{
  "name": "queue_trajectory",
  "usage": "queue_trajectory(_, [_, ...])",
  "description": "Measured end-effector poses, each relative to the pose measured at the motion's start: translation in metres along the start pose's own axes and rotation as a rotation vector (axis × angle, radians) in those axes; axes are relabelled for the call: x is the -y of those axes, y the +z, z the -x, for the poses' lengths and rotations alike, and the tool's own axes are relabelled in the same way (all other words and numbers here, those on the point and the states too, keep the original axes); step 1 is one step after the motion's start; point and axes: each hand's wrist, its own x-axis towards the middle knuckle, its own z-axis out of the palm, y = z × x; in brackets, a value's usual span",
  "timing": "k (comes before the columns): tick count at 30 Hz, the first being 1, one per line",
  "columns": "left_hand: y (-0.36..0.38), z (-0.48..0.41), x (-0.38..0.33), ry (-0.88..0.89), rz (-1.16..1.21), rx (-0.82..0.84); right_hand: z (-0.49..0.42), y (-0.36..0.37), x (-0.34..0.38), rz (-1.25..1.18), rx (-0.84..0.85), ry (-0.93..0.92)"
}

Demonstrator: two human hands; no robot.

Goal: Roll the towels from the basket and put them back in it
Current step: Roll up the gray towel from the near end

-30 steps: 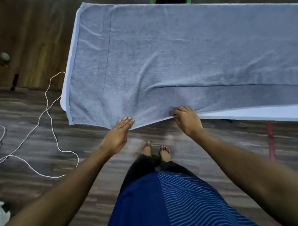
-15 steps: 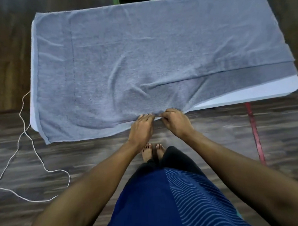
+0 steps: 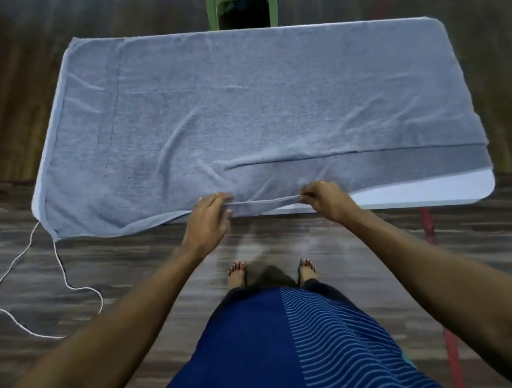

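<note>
The towel (image 3: 245, 106) lies spread over nearly the whole counter (image 3: 424, 191), with only a strip at the near right corner bare. At the middle of the near edge the left hand (image 3: 210, 216) and the right hand (image 3: 327, 201) hold the towel's hem, a short stretch of it between them — the person's feet (image 3: 237, 272) stand on the floor (image 3: 134, 257) before that edge. A chair (image 3: 213, 11) stands behind the far edge, a cord (image 3: 61, 269) trails over the floor to the left, and a strap (image 3: 429, 224) lies on the floor at the right.

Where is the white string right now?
In the head view, the white string lies looped on the wooden floor at the left, starting just below the drooping near-left corner of the grey towel.
</note>
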Motion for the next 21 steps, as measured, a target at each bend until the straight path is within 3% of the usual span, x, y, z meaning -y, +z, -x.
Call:
queue_trajectory(4, [0.046,-0.027,-0.092,0.097,0.033,0.058,0.0,-0.012,-0.01,-0.041,0.07,-0.093])
queue_trajectory(8, [0.069,-0.044,-0.141,-0.034,0.111,0.053,0.005,-0.021,-0.026,-0.044,0.102,-0.139])
queue_trajectory(13, [0.064,-0.04,-0.139,-0.143,0.239,0.072,0.015,-0.024,-0.064,0.062,0.13,-0.176])
queue_trajectory(21, [0.064,-0.044,-0.118,-0.2,0.31,0.172,0.035,-0.046,-0.126,0.068,0.027,0.011])
